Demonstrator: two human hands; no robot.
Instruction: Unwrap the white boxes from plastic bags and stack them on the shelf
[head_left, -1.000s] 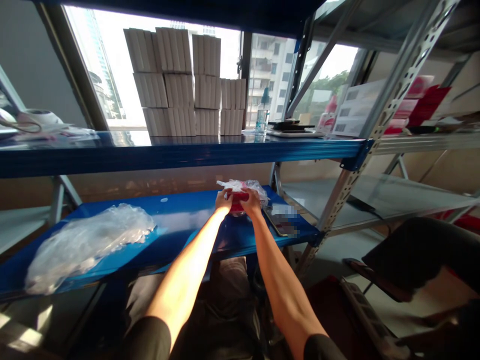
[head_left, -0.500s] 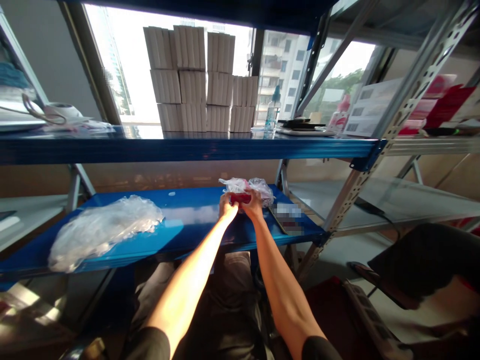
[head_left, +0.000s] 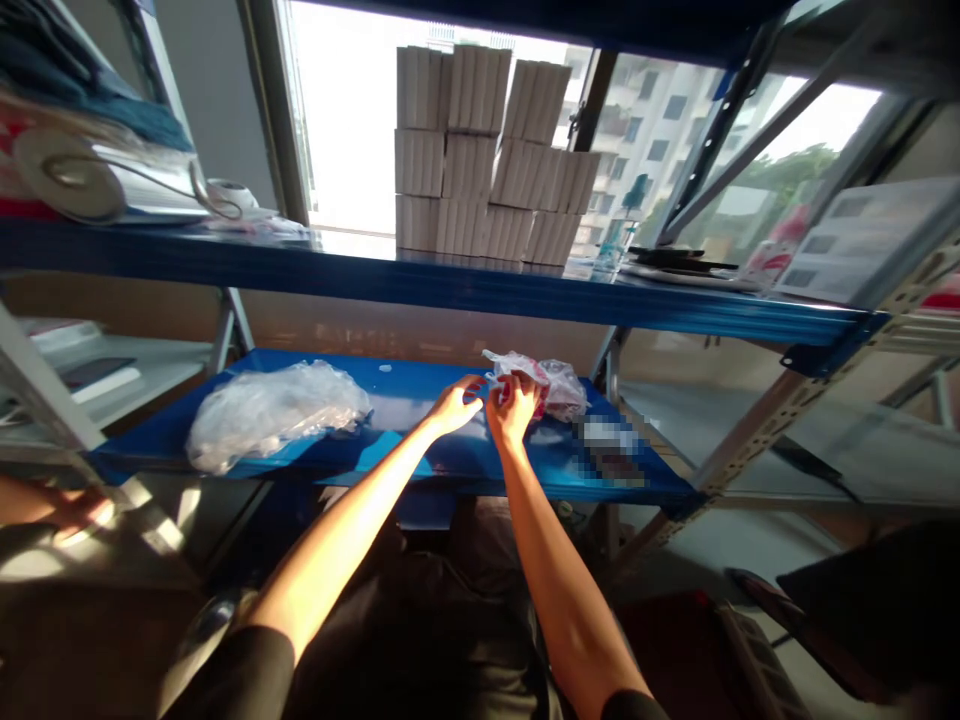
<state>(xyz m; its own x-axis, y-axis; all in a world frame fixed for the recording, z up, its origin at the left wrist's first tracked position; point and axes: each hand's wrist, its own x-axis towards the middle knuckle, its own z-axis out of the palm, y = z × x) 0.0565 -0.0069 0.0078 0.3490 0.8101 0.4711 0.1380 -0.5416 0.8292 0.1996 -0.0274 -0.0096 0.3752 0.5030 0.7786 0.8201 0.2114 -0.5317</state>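
Head view: left hand [head_left: 454,408], fingers loosely curved, now sits apart from right hand [head_left: 511,408], curled at plastic bag [head_left: 566,390] (holds unclear), ending two-handed grip.

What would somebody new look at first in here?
Probably the tall stack of pale blocks on the upper blue shelf, against the bright window. Next, maybe the clear plastic bundle at the left of the lower blue shelf. Then the left hand and right hand, close together, the right one by smaller crumpled plastic.
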